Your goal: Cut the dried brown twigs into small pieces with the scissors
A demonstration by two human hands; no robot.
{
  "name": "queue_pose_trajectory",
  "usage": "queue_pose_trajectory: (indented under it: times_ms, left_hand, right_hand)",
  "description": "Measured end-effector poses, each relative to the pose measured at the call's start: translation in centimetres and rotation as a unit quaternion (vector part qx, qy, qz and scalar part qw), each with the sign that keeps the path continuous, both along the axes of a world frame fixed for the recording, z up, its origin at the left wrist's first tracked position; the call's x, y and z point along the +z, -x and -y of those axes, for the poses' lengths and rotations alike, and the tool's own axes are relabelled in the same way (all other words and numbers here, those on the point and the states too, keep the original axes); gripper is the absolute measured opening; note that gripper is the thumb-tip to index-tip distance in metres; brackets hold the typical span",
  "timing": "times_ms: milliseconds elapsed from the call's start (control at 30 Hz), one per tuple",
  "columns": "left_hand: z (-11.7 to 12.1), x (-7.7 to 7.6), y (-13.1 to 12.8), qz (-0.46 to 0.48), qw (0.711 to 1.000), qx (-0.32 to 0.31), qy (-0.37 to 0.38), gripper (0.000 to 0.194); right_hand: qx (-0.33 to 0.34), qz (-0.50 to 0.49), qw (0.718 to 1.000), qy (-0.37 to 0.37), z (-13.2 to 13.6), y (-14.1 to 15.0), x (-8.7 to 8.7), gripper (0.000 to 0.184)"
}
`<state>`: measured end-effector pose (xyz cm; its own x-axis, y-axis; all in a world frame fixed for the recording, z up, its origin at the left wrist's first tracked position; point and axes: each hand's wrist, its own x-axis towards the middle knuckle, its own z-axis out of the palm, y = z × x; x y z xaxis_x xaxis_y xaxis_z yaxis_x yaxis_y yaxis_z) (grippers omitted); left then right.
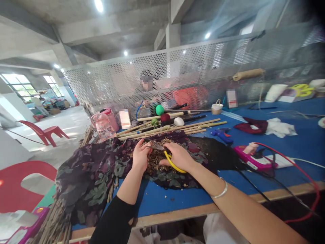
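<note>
My right hand (177,156) grips yellow-handled scissors (175,165), their blades pointing left toward my other hand. My left hand (140,156) is closed in a pinch at the blade tips; whatever lies between its fingers is too small to make out. Under both hands a heap of brown plant scraps (157,161) rests on a dark flowered cloth (111,162). The cloth spreads over the blue table (149,200) and hangs off its left front edge.
Behind the cloth lie several bamboo sticks (203,126), with green (159,109), dark red (165,118) and white balls (179,121) among them. A blue glue gun (223,135) and a pink power strip (254,159) with cables are right. Bundled twigs (54,220) stand left. Beyond the perforated screen (122,81) sits a person.
</note>
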<state>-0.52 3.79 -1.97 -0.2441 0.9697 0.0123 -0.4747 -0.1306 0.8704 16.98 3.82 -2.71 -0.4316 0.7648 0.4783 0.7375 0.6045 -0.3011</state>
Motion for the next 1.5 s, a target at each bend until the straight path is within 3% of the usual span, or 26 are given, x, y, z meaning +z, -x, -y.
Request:
queue_pose_trajectory:
  times_ms: [200, 433, 867, 1200, 1367, 1500]
  left_hand:
    - [-0.1, -0.4, -0.1, -0.067, 0.998, -0.006, -0.013, 0.034]
    - [0.2, -0.6, -0.7, -0.044, 0.998, -0.038, 0.000, 0.029]
    - [0.8, 0.0, -0.9, -0.048, 0.997, -0.033, -0.045, 0.035]
    - [0.6, -0.3, -0.6, -0.073, 0.997, -0.004, -0.025, 0.038]
    - [0.7, -0.3, -0.6, -0.079, 0.997, 0.003, -0.021, 0.039]
    - [0.7, -0.2, -0.9, -0.069, 0.997, 0.013, -0.043, 0.038]
  right_hand:
    - [-0.002, -0.012, 1.000, -0.009, 0.1, 0.2, -0.1, 0.056]
    - [-0.007, -0.008, 1.000, 0.003, 0.4, 0.2, 0.2, 0.054]
    - [-0.025, 0.006, 0.999, 0.019, 0.6, 0.3, 0.4, 0.047]
    - [-0.022, 0.023, 0.998, 0.051, 0.7, 0.0, 0.4, 0.037]
    - [-0.021, 0.022, 0.997, 0.069, 0.5, -0.1, 0.2, 0.039]
    - [-0.042, 0.032, 0.998, 0.041, 0.6, 0.2, 0.4, 0.044]
